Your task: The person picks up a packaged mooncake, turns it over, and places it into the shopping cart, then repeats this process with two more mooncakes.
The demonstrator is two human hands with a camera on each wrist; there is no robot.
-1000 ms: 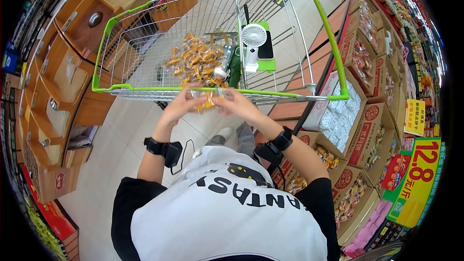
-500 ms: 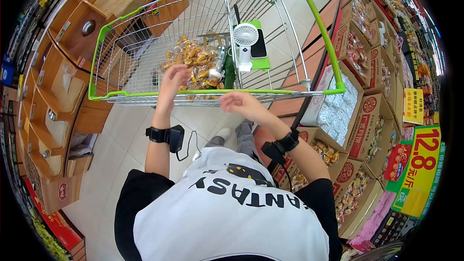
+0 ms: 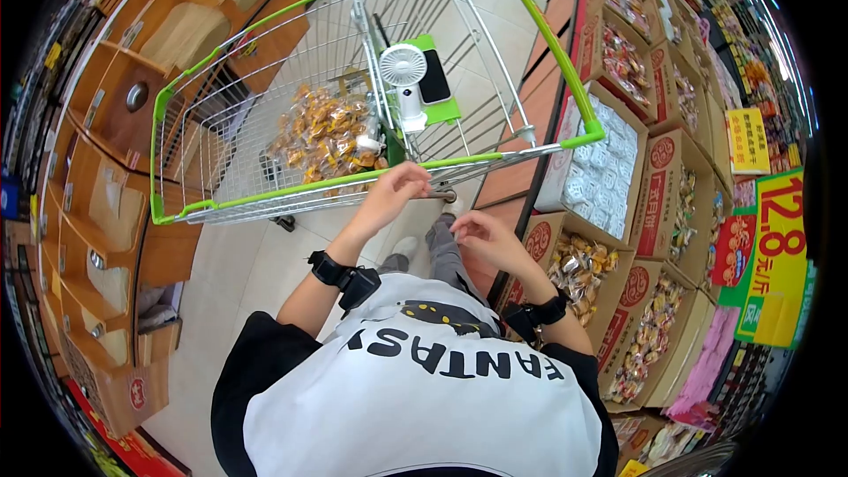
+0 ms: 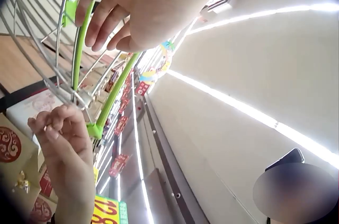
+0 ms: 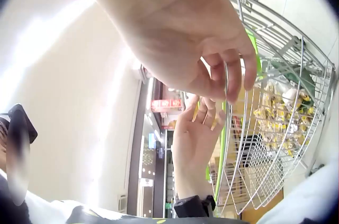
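My left hand [image 3: 397,194] is at the near green rim of the shopping cart [image 3: 265,205], fingers loosely bent and nothing in them. To its right and closer to the body, my right hand [image 3: 490,238] hangs in the air with relaxed, curled fingers, also without anything in it. In the left wrist view the right hand [image 4: 66,150] faces the left one, with a gap between them. The cart basket holds a pile of orange-and-clear wrapped snacks [image 3: 322,132], with a white-capped bottle [image 3: 368,143] lying against it.
A white handheld fan [image 3: 404,66] and a black phone [image 3: 435,79] sit on the cart's green seat panel. On the right stand open cartons, one of wrapped sweets [image 3: 579,274] and one of pale blue packets [image 3: 601,163]. Wooden bins [image 3: 110,203] line the left.
Both hands held a small yellow wrapped packet at the rim; it left them, the left hand reaching over the basket. Both hands have since drawn back and right, while the cart shifted left and tilted in view.
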